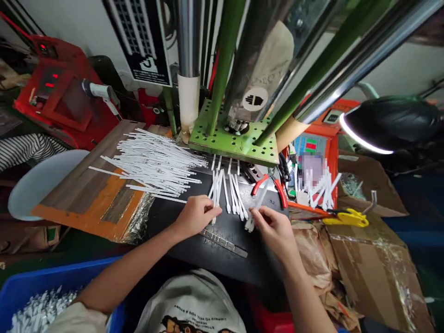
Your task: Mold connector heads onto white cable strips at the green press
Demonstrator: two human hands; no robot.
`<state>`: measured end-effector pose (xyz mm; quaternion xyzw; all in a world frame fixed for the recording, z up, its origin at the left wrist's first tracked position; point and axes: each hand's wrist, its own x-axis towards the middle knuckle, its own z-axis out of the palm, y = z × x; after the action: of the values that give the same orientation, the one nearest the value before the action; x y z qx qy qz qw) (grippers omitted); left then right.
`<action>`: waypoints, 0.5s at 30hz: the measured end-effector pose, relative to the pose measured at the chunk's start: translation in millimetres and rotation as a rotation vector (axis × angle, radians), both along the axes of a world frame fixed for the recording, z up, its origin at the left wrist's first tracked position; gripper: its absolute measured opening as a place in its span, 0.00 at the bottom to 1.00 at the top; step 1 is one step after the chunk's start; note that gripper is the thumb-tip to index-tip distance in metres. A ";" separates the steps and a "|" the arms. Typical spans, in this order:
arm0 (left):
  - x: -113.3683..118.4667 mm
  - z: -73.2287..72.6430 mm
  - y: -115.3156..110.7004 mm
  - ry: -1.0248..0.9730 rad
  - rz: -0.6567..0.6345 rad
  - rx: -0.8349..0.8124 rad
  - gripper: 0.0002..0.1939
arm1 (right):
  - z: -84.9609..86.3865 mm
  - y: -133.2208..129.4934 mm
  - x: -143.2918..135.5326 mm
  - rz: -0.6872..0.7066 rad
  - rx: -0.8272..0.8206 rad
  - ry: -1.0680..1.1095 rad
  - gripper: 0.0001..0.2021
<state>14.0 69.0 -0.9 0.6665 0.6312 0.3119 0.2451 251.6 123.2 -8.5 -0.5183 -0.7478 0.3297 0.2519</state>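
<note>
My left hand (198, 213) is closed in a pinch at a thin white strip (215, 189), whose blocky end shows just below my thumb. My right hand (275, 226) is pinched shut on one or more white strips, blurred, with pale blocky ends (249, 225) poking out at the left. Between the hands, several loose white strips (236, 196) lie fanned out on the black tabletop (256, 266). Beyond them, a few strips reach under the green perforated plate (236, 145) of a press. A narrow metal bar with notches (225, 243) lies in front of the hands.
A large heap of white strips (159, 162) covers the board at left. Red-handled pliers (277, 185) lie right of the plate. Further right are an orange scale (329, 152) bearing strips, a yellow-handled tool (347, 218) and a lit lamp (388, 125). A blue bin (62, 273) stands lower left.
</note>
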 end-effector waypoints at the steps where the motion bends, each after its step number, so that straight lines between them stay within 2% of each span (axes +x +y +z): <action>1: 0.6 -0.7 9.2 0.058 0.014 -0.047 0.21 | -3.2 13.5 1.5 -0.006 0.007 -0.090 0.20; 3: -0.3 -3.3 20.9 0.123 0.037 -0.074 0.17 | -11.1 32.8 -0.5 -0.005 0.059 -0.249 0.17; 5: -5.4 -6.3 20.2 0.145 0.059 -0.047 0.09 | -18.1 39.5 -6.8 -0.003 0.143 -0.367 0.11; 7: -15.7 -8.6 8.7 0.181 0.060 -0.034 0.03 | -20.3 36.3 -15.7 0.009 0.246 -0.468 0.11; 10: -37.9 -10.5 -14.1 0.294 0.030 -0.020 0.05 | -11.3 27.8 -38.8 0.050 0.404 -0.580 0.13; 12: -51.3 -12.2 -24.2 0.411 -0.029 0.018 0.06 | -1.0 27.2 -65.4 0.205 0.431 -0.567 0.12; 15: -62.6 -15.6 -30.4 0.560 -0.149 0.103 0.05 | 9.6 33.6 -121.1 0.547 0.386 -0.494 0.12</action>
<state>-48.6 38.7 -16.5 0.7826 0.6071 0.1286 0.0496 130.5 156.7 1.1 -0.3073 -0.9440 0.1037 0.0606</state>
